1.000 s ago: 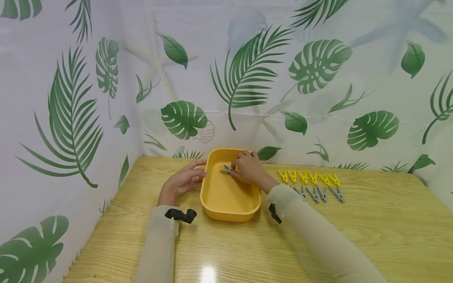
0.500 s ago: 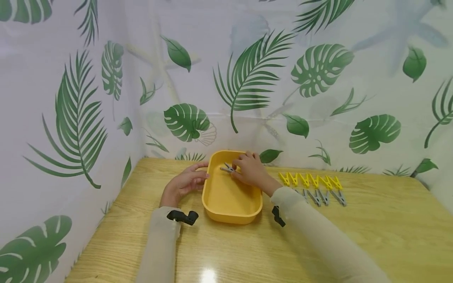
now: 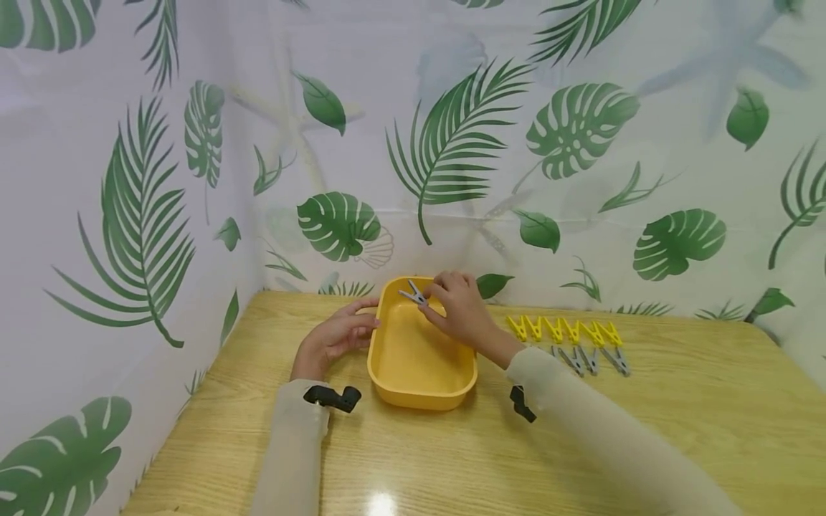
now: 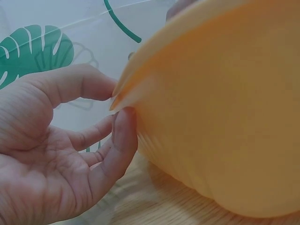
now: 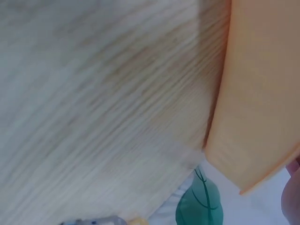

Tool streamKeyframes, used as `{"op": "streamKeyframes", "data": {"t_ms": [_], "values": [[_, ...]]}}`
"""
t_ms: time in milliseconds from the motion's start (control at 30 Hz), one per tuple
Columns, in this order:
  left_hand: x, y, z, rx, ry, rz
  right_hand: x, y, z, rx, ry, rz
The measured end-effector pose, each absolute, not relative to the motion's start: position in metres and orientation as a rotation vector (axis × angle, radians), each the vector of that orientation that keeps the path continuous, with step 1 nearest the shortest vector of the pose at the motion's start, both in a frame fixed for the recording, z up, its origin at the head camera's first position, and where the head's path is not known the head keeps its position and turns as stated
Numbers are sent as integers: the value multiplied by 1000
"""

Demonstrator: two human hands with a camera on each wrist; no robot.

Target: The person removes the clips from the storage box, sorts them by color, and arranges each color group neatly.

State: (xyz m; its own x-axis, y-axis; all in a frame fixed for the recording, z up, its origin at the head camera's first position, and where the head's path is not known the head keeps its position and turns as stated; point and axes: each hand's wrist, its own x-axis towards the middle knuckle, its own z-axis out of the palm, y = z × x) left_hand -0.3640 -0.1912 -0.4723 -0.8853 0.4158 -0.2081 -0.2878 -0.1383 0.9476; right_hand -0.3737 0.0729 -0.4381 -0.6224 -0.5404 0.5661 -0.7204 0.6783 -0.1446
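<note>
In the head view a yellow-orange plastic tray (image 3: 419, 358) with rounded corners stands on the table. The left hand (image 3: 338, 337) is at its left side and pinches the rim, one fingertip at the edge and another against the outer wall (image 4: 211, 117) in the left wrist view. Over the tray's far right part, the right hand (image 3: 458, 308) holds a grey clothespin (image 3: 413, 293) between thumb and fingers, its two legs pointing left. Only a sliver of the right hand's fingers (image 5: 293, 201) shows in the right wrist view, where the clothespin is hidden.
Right of the tray lies a row of several yellow clothespins (image 3: 573, 331), with grey clothespins (image 3: 590, 360) in front, partly covered by the right sleeve (image 3: 581, 408). Behind the wooden table (image 3: 413, 459) hangs a leaf-patterned cloth (image 3: 361, 143), also along the left side.
The right hand has lifted the grey clothespin from low in the tray up and back toward the far rim, and its wrist has shifted right. The left hand stays at the rim.
</note>
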Motion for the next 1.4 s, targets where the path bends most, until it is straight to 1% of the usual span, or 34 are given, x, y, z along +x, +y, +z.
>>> {"op": "streamKeyframes", "data": {"t_ms": [267,533,867,1400], "values": [[-365,-192,-473,133,1698,2062,-357,93,-423,981,-2325,498],[-365,-192,-471,100,1716,2064,-348,140,-415,950,-2279,481],[-362,-192,-472,82,1708,2064,-336,211,-422,792,-2341,425],[-361,-191,-472,111,1692,2087,-313,291,-424,543,-2488,339]]}}
